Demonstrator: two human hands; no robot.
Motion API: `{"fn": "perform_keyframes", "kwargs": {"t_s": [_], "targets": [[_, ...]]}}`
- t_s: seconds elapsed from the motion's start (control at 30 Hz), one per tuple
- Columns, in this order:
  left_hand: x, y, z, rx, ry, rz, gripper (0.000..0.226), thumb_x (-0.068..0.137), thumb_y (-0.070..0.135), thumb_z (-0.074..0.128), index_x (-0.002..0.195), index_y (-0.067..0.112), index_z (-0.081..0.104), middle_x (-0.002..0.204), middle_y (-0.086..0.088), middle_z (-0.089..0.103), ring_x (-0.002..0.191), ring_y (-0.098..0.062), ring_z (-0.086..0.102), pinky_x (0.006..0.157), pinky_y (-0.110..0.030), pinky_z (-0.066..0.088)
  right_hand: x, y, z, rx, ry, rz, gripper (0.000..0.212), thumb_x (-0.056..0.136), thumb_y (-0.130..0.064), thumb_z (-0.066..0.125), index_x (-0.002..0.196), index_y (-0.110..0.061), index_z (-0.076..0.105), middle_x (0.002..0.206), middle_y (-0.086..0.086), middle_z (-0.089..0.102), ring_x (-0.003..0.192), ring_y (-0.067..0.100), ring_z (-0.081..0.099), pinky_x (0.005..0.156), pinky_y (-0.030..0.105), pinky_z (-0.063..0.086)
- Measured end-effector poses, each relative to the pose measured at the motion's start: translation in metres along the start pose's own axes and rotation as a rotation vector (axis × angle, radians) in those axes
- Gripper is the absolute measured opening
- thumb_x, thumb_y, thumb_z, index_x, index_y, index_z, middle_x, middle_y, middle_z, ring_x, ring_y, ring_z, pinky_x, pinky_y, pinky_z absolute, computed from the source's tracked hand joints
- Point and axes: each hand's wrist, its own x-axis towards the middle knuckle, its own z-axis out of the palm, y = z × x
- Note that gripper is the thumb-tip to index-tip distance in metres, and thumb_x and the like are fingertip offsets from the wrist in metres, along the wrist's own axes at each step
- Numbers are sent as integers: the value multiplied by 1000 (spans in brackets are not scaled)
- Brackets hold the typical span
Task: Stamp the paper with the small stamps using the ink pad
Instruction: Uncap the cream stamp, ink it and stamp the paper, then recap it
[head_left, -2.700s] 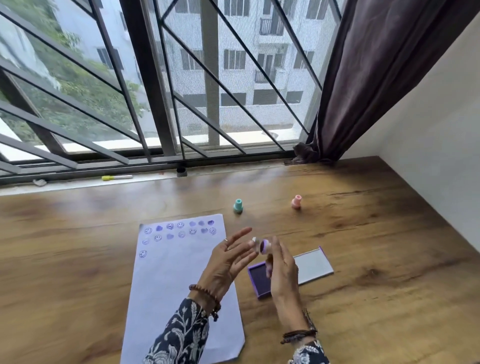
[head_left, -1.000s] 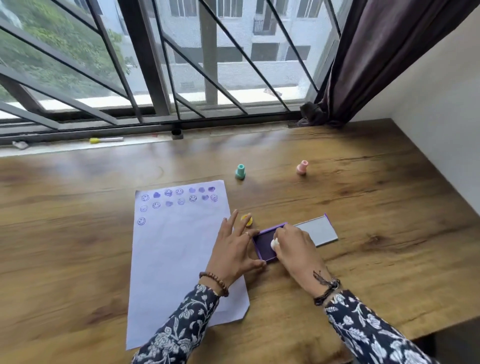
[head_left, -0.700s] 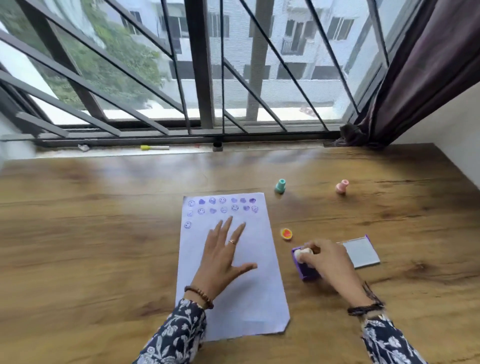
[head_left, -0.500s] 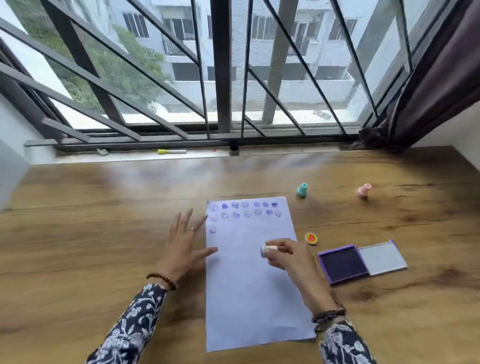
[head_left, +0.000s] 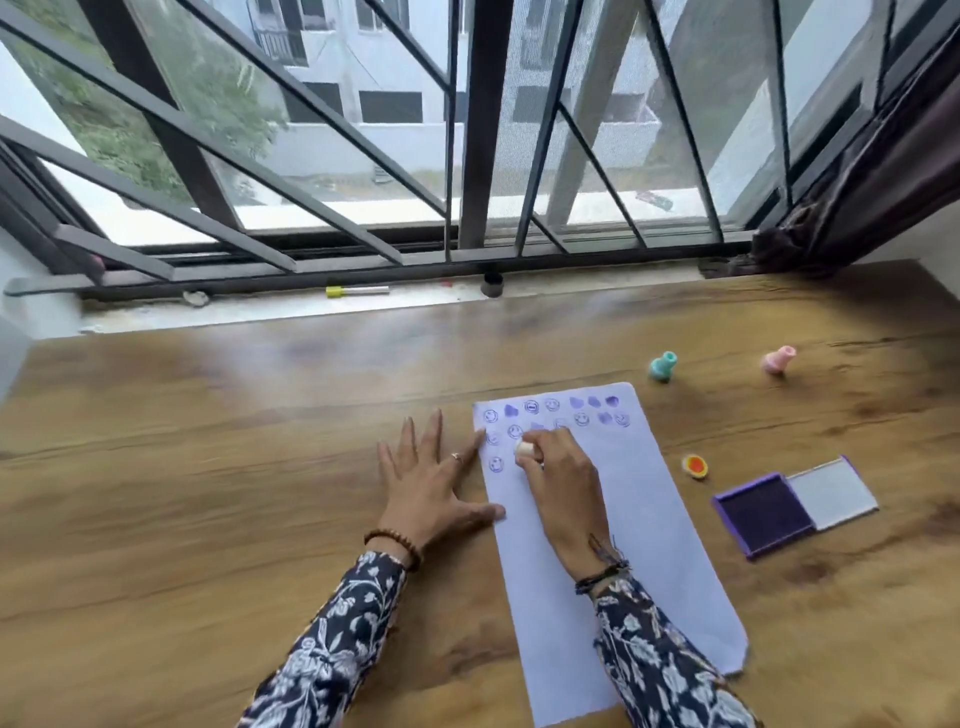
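A white sheet of paper (head_left: 639, 525) lies on the wooden table with purple stamp marks (head_left: 553, 415) in rows along its top. My right hand (head_left: 563, 483) grips a small white stamp (head_left: 523, 450) and holds it down on the paper, under the second row. My left hand (head_left: 426, 480) lies flat, fingers spread, on the table at the paper's left edge, thumb touching the sheet. The open purple ink pad (head_left: 763, 512) with its white lid (head_left: 834, 493) folded out sits to the right of the paper.
A teal stamp (head_left: 663, 367) and a pink stamp (head_left: 777, 360) stand beyond the paper at the right. A yellow-orange stamp (head_left: 695, 465) lies between paper and ink pad. A yellow-capped marker (head_left: 356, 291) rests on the window sill. A dark curtain (head_left: 857, 182) hangs at the right.
My right hand pressed the white stamp on the ink pad, then carried it left onto the paper. My left hand slid from the ink pad to the paper's left edge.
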Motion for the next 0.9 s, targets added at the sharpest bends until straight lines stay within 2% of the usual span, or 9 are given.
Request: {"fn": "perform_keyframes", "kwargs": {"t_s": [0.23, 0.4, 0.67, 0.9], "targets": [[-1, -1, 1, -13, 14, 25, 95, 59, 74, 59, 136, 55, 6, 156, -3, -18, 140, -33, -23, 107, -61, -18, -4, -2, 9, -151, -51, -44, 13, 91, -13, 48, 97, -8, 59, 101, 13, 59, 88, 31, 60, 69, 36, 46], [1, -4, 8, -21, 33, 29, 95, 58, 75, 58, 135, 57, 4, 156, -2, -20, 140, -32, -25, 106, -61, -20, 7, -3, 7, -204, -110, -49, 13, 87, -9, 52, 97, -6, 60, 104, 14, 61, 91, 32, 60, 73, 34, 45], [3, -5, 13, -15, 53, 20, 97, 56, 77, 58, 134, 57, 2, 156, -1, -19, 139, -32, -25, 105, -61, -21, 24, -1, 6, -269, -215, -45, 11, 83, -10, 53, 91, -7, 60, 96, 13, 62, 88, 30, 59, 71, 33, 40], [1, -4, 9, -15, 26, 6, 98, 56, 76, 59, 134, 58, 2, 155, 1, -20, 140, -30, -26, 106, -60, -22, 34, -1, 8, -342, -299, -119, 11, 82, -5, 50, 88, -2, 58, 95, 17, 62, 89, 35, 57, 70, 35, 41]]}}
